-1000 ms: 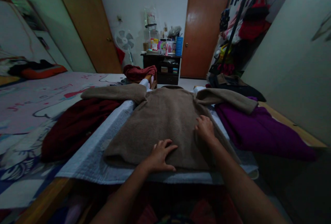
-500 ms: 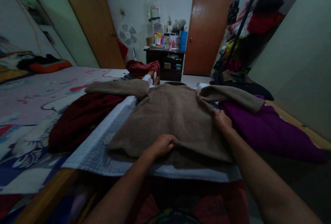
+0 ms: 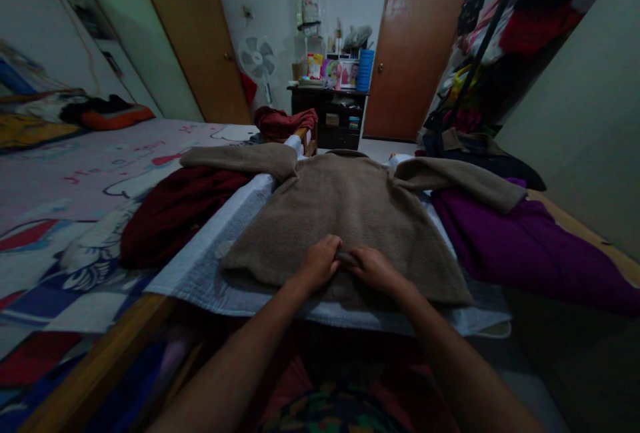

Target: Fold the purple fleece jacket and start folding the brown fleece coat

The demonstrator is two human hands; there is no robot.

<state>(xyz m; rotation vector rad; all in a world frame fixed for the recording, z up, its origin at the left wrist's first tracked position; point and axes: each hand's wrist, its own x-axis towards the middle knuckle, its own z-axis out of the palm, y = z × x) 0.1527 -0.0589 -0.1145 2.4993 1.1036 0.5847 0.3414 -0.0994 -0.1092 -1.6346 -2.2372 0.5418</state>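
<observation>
A brown fleecy coat (image 3: 345, 199) lies spread with both sleeves out to the sides and its collar at the far end. Beneath it is a pale blue-white cloth (image 3: 195, 279) over a narrow table or board. My left hand (image 3: 320, 263) pinches the coat's lower hem near the middle. Close beside it, my right hand (image 3: 377, 267) grips the same hem, with a small raised fold of fabric between the two hands. The fingertips are partly hidden in the cloth.
A dark red garment (image 3: 175, 213) lies left, on the edge of a bed (image 3: 125, 159) with a printed sheet. Purple fabric (image 3: 525, 246) lies right, below the right sleeve. Farther back stand a fan (image 3: 259, 59), a dark cabinet (image 3: 330, 119) and a wooden door (image 3: 410, 53).
My right hand has moved from the coat's right side edge to the middle of the hem, next to my left hand. The right side of the coat now lies flatter and spreads wider.
</observation>
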